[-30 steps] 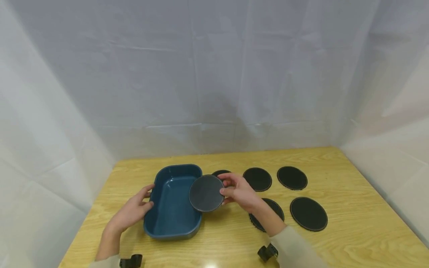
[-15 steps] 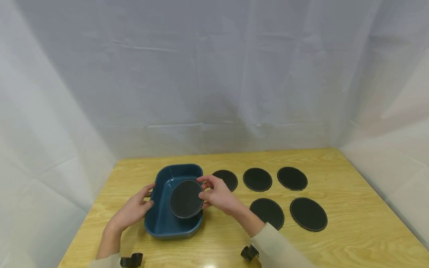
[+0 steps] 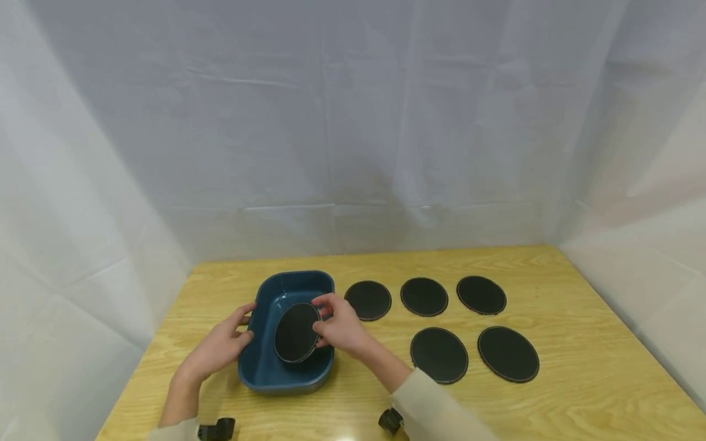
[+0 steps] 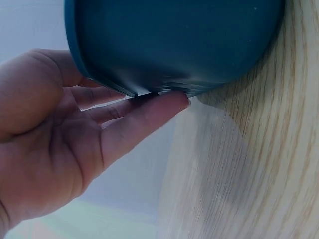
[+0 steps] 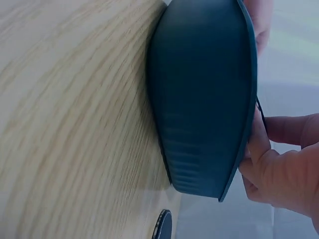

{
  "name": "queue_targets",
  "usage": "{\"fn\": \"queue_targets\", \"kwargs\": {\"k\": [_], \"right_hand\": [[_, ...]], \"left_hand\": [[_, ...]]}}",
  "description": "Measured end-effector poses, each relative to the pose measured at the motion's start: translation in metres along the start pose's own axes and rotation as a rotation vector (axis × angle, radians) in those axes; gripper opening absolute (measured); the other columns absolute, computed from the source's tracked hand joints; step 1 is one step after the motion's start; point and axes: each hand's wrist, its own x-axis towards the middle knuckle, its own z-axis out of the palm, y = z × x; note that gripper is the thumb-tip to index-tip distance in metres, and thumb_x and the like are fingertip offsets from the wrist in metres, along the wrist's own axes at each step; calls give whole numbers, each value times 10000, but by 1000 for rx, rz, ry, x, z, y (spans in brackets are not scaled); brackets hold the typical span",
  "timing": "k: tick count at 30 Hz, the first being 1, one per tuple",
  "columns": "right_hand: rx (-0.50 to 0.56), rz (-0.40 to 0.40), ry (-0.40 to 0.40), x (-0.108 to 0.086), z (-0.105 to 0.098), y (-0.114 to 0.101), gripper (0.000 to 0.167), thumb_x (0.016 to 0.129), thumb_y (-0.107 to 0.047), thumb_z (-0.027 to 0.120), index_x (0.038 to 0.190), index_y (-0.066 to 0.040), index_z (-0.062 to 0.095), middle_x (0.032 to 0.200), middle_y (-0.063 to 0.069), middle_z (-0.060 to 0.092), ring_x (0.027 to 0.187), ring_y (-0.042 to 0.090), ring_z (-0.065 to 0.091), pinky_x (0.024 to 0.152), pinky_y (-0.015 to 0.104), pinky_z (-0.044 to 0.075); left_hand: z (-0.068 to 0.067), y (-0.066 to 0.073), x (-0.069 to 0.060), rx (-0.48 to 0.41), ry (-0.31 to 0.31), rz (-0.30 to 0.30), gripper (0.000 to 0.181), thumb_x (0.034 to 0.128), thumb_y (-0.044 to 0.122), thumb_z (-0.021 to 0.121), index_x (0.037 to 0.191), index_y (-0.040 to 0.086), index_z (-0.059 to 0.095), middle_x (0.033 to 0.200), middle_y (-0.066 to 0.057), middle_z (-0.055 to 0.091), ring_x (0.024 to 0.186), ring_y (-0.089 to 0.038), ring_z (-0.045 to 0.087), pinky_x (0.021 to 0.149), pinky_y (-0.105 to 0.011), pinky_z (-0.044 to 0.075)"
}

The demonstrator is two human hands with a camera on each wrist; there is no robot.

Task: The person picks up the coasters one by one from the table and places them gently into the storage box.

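Let go while tilted, the black disc (image 3: 295, 334) the right hand (image 3: 342, 327) pinches could land askew in the tub (image 3: 285, 388) the left hand (image 3: 219, 348) seemingly grips.

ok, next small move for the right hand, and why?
Probably lower the black disc to the blue bin's floor, then let go. The right hand pinches it by its right-hand edge, it looks tilted, and in the head view it lies within the bin's outline. The left hand touches the bin's left side, which may steady it.
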Motion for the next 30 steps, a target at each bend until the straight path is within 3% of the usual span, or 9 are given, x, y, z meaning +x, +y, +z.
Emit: {"fn": "queue_targets", "kwargs": {"k": [3,10,30], "right_hand": [[-18,6,41,3,7,0,400,825,150,602,1215,66,578,939,106,465,518,127,544,510,314,565],[-35,-1,71,7,21,-3,384,817,158,605,1191,81,576,928,126,489,507,133,528,500,315,561],[-41,4,110,11,45,4,376,839,129,623,1207,60,590,948,127,525,498,87,547,509,286,555]], "left_hand": [[0,0,0,-46,-5,-14,594,998,65,471,1538,-7,237,1414,-365,398,1164,-435,575,650,-361,532],[1,-1,0,-86,-10,-22,593,998,57,473,1536,-12,234,1406,-368,396,1152,-433,585,655,-365,555],[2,-4,0,-65,22,-3,577,996,72,501,1520,-1,272,1361,-351,459,1127,-431,602,688,-362,545]]}}
